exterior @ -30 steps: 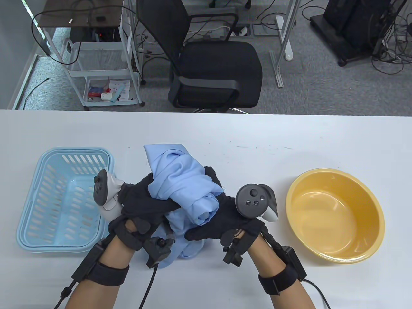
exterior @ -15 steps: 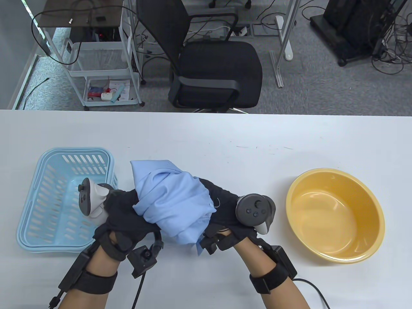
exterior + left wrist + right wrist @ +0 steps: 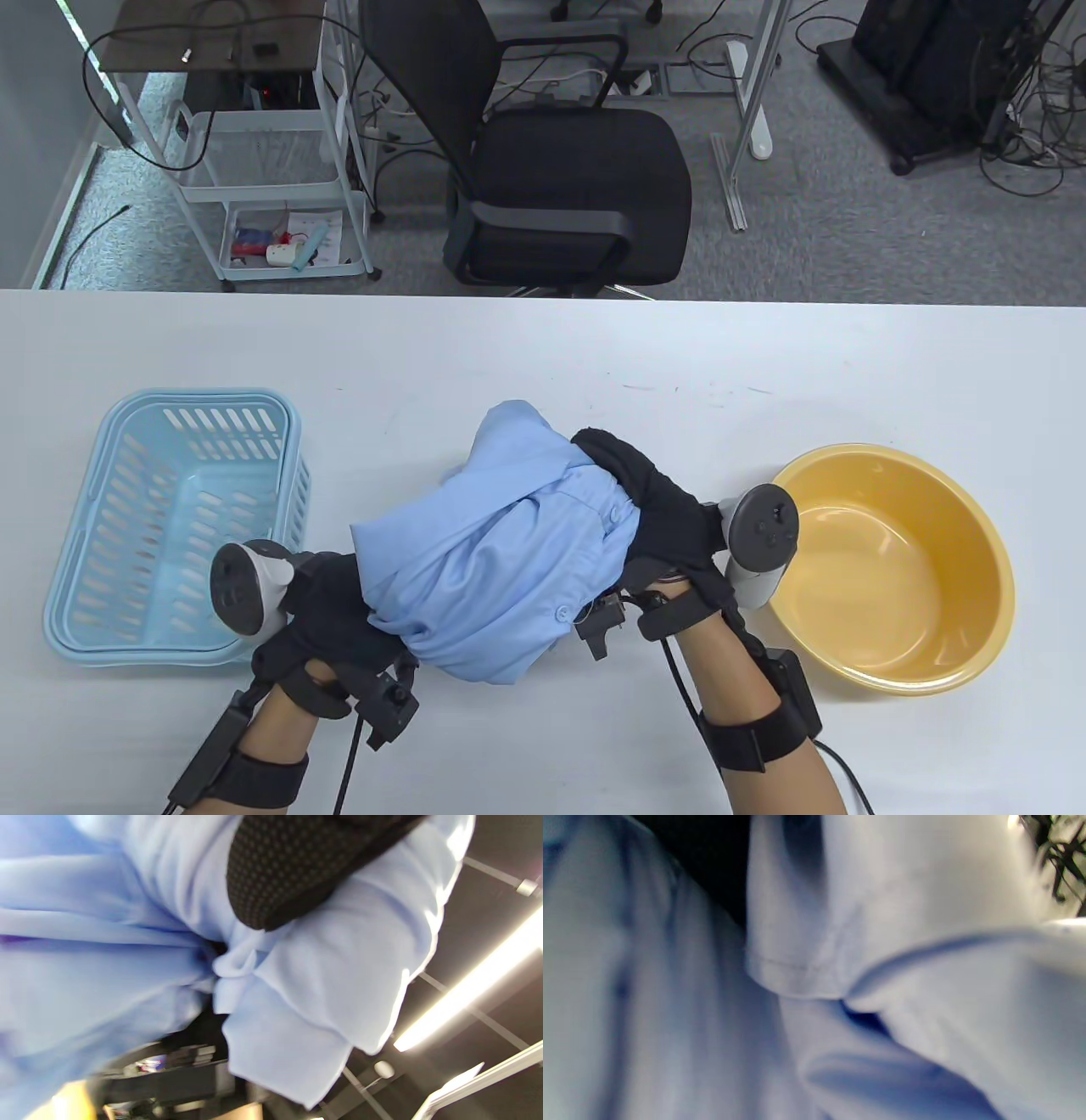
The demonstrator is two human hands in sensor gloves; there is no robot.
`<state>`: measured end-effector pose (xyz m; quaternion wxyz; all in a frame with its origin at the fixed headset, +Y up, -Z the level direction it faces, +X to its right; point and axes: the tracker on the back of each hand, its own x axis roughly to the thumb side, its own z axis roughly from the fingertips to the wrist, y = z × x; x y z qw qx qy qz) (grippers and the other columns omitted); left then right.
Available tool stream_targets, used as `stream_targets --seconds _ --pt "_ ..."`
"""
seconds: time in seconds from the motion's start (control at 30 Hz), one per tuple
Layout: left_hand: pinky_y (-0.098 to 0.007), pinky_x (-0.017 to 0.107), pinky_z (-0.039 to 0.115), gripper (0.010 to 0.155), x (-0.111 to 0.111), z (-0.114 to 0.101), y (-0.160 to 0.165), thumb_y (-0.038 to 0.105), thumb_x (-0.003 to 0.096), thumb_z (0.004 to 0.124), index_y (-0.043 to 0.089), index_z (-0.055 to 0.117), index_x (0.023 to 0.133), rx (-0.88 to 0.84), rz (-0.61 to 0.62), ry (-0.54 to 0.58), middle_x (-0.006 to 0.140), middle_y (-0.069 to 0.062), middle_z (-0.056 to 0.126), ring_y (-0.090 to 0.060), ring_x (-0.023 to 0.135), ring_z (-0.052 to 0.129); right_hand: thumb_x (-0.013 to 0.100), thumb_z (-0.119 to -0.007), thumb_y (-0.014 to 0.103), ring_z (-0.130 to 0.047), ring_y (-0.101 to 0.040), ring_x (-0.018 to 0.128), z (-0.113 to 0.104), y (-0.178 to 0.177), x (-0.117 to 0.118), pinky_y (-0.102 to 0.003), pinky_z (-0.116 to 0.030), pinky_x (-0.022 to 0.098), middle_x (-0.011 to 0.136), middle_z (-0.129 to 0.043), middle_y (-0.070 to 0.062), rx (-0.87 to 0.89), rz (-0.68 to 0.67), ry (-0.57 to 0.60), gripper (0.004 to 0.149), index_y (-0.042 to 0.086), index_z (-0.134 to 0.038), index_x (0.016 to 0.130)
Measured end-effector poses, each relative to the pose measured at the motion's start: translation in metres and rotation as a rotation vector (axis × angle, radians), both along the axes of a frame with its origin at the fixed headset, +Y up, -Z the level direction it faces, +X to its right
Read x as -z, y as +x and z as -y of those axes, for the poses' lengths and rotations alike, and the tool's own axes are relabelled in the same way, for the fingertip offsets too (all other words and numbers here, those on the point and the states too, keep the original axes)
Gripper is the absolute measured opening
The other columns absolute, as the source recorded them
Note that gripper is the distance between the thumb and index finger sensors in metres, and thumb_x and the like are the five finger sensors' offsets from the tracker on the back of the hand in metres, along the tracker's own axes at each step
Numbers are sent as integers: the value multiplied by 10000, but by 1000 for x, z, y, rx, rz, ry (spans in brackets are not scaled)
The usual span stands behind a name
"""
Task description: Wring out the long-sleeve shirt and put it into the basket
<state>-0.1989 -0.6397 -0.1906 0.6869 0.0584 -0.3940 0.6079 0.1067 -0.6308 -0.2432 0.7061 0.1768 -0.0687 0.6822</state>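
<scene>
A light blue long-sleeve shirt is bunched into a thick twisted bundle above the table's front middle. My left hand grips its lower left end. At its upper right end my right hand is wrapped over the cloth. In the left wrist view a gloved finger presses into the shirt. The right wrist view is filled with blurred folds of the shirt. The light blue slotted basket stands at the left, with nothing inside it.
A yellow bowl sits at the right, close to my right hand's tracker. Beyond the white table's far edge stand a black office chair and a white trolley.
Both hands have twisted the shirt bundle: my right hand moved up and right towards the bowl, my left hand dropped lower. The bundle shifted right, away from the basket.
</scene>
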Motion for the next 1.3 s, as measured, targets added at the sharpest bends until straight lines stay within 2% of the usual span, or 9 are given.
stream_targets --seconds 0.03,0.07,0.17,0.33,0.5,0.63,0.87,1.17,1.3 --pt "-599 830 530 481 -1 8 3 26 348 1008 380 938 667 42 -36 13 831 234 920 -107 1005 841 491 -943 205 -993 -402 683 2 0 0 -507 -959 462 863 -868 -201 48 -17 -30 555 31 -681 948" --pt "-607 829 514 405 -1 14 5 167 350 990 384 933 686 80 -55 16 866 236 905 -104 1038 806 490 -939 199 -989 -405 689 4 0 -1 -510 -954 468 869 -862 -202 84 -33 -53 557 32 -676 952" --pt "-654 815 426 502 2 38 8 243 353 964 366 889 834 198 -75 -27 1017 213 803 -133 1139 623 493 -919 175 -953 -422 726 11 1 -3 -530 -926 495 899 -829 -208 279 -81 -153 562 30 -653 967" --pt "-746 770 256 710 6 65 10 512 382 952 309 748 1031 163 193 -329 1180 164 594 -343 1202 369 498 -903 172 -931 -429 747 22 14 -4 -536 -902 519 917 -808 -210 200 1 -123 571 30 -632 980" --pt "-772 730 390 948 5 66 -12 669 343 955 172 632 1083 43 -56 -383 1177 -64 526 -466 1110 541 512 -883 190 -914 -419 775 24 29 -9 -546 -866 558 935 -793 -198 65 141 13 566 44 -617 991" --pt "-803 699 329 1263 2 57 -18 728 317 961 189 195 1164 7 -114 -397 1184 -166 158 -527 1118 330 512 -879 190 -904 -417 786 22 27 -15 -549 -855 569 943 -786 -192 -20 185 90 566 52 -615 993" --pt "-834 675 264 1461 -2 52 14 772 239 968 132 -47 1072 410 -107 -308 1071 -263 -97 -586 1090 130 512 -879 195 -903 -415 789 35 -17 -27 -546 -855 573 945 -786 -186 122 -29 89 567 57 -616 995" --pt "-839 697 339 1324 -5 50 11 637 255 1065 153 217 1148 329 -150 -236 1171 -130 377 -461 1126 536 539 -860 233 -875 -357 848 46 -69 -39 -499 -836 631 985 -761 -127 328 -386 32 559 108 -594 1015" --pt "-783 691 596 1065 -6 50 8 511 290 1108 120 533 1097 255 -175 -223 995 -22 743 -379 877 929 544 -854 226 -856 -348 859 49 -81 -42 -500 -823 643 993 -752 -123 355 -453 2 555 108 -590 1018"
